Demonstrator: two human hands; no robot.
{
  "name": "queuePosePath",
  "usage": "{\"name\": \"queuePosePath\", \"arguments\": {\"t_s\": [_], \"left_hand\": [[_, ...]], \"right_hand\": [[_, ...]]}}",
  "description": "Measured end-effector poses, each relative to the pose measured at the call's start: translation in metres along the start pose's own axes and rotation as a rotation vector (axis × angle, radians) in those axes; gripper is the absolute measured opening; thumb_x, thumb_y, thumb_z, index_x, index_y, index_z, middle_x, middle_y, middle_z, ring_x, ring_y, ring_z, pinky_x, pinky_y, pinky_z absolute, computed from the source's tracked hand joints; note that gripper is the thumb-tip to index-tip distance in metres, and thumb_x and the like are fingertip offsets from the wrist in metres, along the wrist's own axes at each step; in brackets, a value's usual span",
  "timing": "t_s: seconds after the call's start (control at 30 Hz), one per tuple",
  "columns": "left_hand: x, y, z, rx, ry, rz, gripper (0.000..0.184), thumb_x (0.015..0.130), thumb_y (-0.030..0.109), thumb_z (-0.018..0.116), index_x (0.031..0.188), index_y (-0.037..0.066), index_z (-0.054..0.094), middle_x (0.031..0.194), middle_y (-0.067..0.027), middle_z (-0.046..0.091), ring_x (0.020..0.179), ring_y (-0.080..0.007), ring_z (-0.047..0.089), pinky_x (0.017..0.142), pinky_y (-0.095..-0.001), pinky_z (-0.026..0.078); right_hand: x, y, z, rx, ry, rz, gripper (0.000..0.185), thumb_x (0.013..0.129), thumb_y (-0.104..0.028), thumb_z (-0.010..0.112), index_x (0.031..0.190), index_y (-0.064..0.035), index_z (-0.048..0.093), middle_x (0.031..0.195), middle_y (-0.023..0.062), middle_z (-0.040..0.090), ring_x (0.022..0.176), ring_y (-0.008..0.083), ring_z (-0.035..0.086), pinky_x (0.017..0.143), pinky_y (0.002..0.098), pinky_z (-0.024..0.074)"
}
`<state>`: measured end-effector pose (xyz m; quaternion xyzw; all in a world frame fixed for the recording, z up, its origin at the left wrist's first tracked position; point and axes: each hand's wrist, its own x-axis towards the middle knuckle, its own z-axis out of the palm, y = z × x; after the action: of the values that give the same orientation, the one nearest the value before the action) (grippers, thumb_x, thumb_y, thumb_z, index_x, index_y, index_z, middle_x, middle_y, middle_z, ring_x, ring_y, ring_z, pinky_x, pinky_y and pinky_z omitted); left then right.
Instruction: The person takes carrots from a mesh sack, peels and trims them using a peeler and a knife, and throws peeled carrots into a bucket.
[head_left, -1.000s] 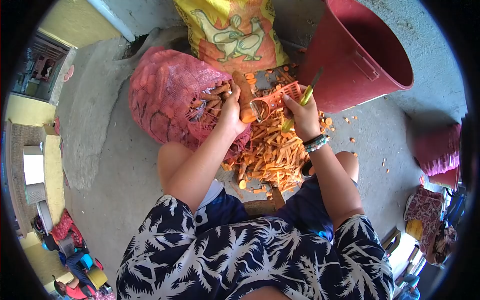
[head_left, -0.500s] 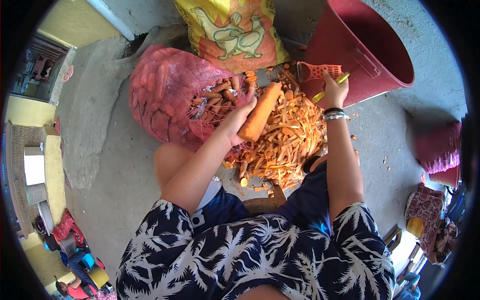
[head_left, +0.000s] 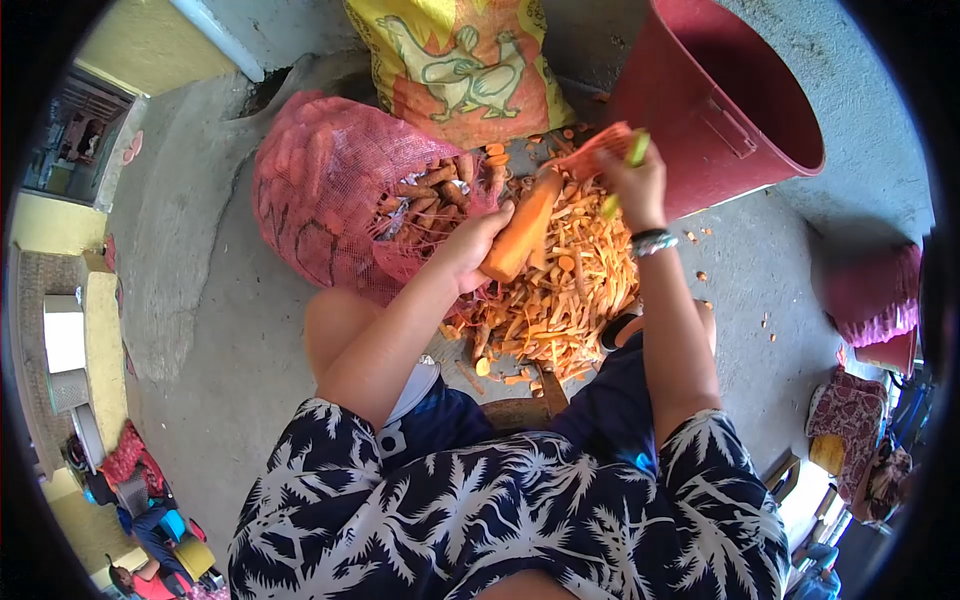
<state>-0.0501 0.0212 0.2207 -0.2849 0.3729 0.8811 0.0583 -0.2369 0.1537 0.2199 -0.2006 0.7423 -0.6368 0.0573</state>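
Note:
My left hand (head_left: 474, 248) is wrapped round the thick end of a large peeled carrot (head_left: 522, 238), which slants up and to the right. Closed and smeared by motion, my right hand (head_left: 637, 188) grips an orange peeler (head_left: 592, 152) at the carrot's upper end; whether its blade touches the carrot I cannot tell. A yellow-green strip (head_left: 638, 148) sticks out of the same hand. Under both hands spreads a heap of carrot peelings (head_left: 580, 290). Unpeeled carrots (head_left: 425, 205) show in the mouth of a red mesh sack (head_left: 310, 190), left of my left hand.
A yellow and orange sack with printed birds (head_left: 465, 80) stands at the back. Beside it, a large dark red bucket (head_left: 680, 110) leans to the right. A wooden piece (head_left: 550, 388) lies between my legs. At the lower left edge sits another person (head_left: 150, 575).
My right hand has swung left and slightly down, bringing the peeler from beside the bucket to the carrot's tip. The left hand keeps its hold on the carrot.

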Motion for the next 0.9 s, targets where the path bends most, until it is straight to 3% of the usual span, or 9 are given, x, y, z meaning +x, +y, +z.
{"name": "queuePosePath", "arguments": {"t_s": [0.1, 0.13, 0.23, 0.27, 0.37, 0.43, 0.57, 0.7, 0.9], "left_hand": [[-0.001, 0.001, -0.013, -0.075, -0.176, -0.047, 0.036, 0.093, 0.029, 0.039, 0.114, 0.001, 0.047, 0.100, -0.0110, 0.057, 0.087, -0.0194, 0.058, 0.075, -0.0320, 0.048], [0.002, 0.002, -0.013, -0.073, -0.179, -0.046, 0.036, 0.093, 0.029, 0.039, 0.114, 0.001, 0.047, 0.100, -0.0110, 0.057, 0.087, -0.0194, 0.058, 0.075, -0.0320, 0.048], [0.016, 0.005, -0.018, -0.273, -0.052, 0.046, 0.035, 0.093, 0.030, 0.037, 0.114, 0.003, 0.047, 0.101, -0.0099, 0.057, 0.089, -0.0192, 0.058, 0.076, -0.0315, 0.048], [0.022, 0.003, -0.022, -0.290, -0.038, 0.072, 0.036, 0.094, 0.032, 0.036, 0.114, 0.004, 0.046, 0.100, -0.0090, 0.057, 0.088, -0.0188, 0.057, 0.076, -0.0334, 0.047], [0.023, -0.002, -0.010, -0.340, 0.017, 0.071, 0.037, 0.094, 0.035, 0.032, 0.114, 0.006, 0.046, 0.097, -0.0075, 0.057, 0.086, -0.0187, 0.057, 0.076, -0.0358, 0.046], [0.021, -0.005, -0.003, -0.329, -0.001, 0.182, 0.035, 0.094, 0.033, 0.033, 0.112, 0.006, 0.048, 0.098, -0.0073, 0.057, 0.085, -0.0189, 0.057, 0.075, -0.0361, 0.047], [0.011, 0.007, 0.012, -0.303, 0.046, 0.097, 0.032, 0.093, 0.029, 0.036, 0.110, 0.006, 0.049, 0.099, -0.0080, 0.058, 0.088, -0.0186, 0.058, 0.077, -0.0347, 0.048], [0.022, 0.002, 0.002, -0.165, 0.021, 0.153, 0.033, 0.092, 0.030, 0.037, 0.112, 0.006, 0.048, 0.102, -0.0077, 0.058, 0.091, -0.0192, 0.057, 0.079, -0.0357, 0.047], [0.023, 0.001, 0.006, -0.366, -0.109, 0.150, 0.040, 0.092, 0.036, 0.038, 0.118, 0.006, 0.046, 0.111, -0.0086, 0.055, 0.099, -0.0203, 0.054, 0.085, -0.0380, 0.045]], "right_hand": [[0.021, 0.022, -0.028, 0.115, 0.289, 0.091, 0.018, 0.074, -0.002, 0.067, 0.086, -0.0027, 0.055, 0.074, 0.0028, 0.060, 0.059, 0.0079, 0.055, 0.050, 0.0215, 0.0455], [0.014, 0.006, -0.024, 0.164, 0.246, 0.143, 0.018, 0.075, -0.005, 0.067, 0.085, -0.0044, 0.053, 0.073, 0.0030, 0.060, 0.055, 0.0078, 0.054, 0.046, 0.0214, 0.0444], [-0.030, -0.024, 0.007, 0.169, -0.101, 0.180, 0.034, 0.076, -0.005, 0.066, 0.107, -0.0018, 0.051, 0.080, 0.0033, 0.061, 0.057, 0.0068, 0.054, 0.045, 0.0197, 0.0422], [-0.048, -0.040, 0.015, 0.212, -0.215, 0.213, 0.041, 0.075, -0.004, 0.066, 0.112, -0.0015, 0.049, 0.085, 0.0045, 0.061, 0.063, 0.0086, 0.057, 0.050, 0.0205, 0.0453], [-0.067, -0.032, 0.031, 0.139, -0.237, 0.068, 0.040, 0.074, 0.001, 0.066, 0.111, 0.0017, 0.050, 0.090, 0.0054, 0.061, 0.079, 0.0098, 0.058, 0.068, 0.0229, 0.0498], [-0.060, -0.043, 0.027, 0.155, -0.286, 0.135, 0.040, 0.073, 0.002, 0.066, 0.110, 0.0025, 0.051, 0.090, 0.0054, 0.061, 0.079, 0.0097, 0.058, 0.069, 0.0228, 0.0498], [-0.040, -0.053, 0.023, 0.302, -0.426, 0.228, 0.038, 0.073, 0.003, 0.065, 0.109, 0.0043, 0.051, 0.092, 0.0061, 0.062, 0.080, 0.0101, 0.058, 0.070, 0.0228, 0.0496], [-0.032, -0.048, 0.022, 0.345, -0.465, 0.281, 0.040, 0.073, 0.004, 0.066, 0.109, 0.0044, 0.050, 0.093, 0.0067, 0.062, 0.081, 0.0105, 0.059, 0.070, 0.0226, 0.0495], [-0.038, -0.035, 0.021, 0.422, -0.430, 0.329, 0.032, 0.074, -0.001, 0.066, 0.103, 0.0000, 0.053, 0.077, -0.0005, 0.059, 0.056, 0.0038, 0.051, 0.046, 0.0172, 0.0388]]}}
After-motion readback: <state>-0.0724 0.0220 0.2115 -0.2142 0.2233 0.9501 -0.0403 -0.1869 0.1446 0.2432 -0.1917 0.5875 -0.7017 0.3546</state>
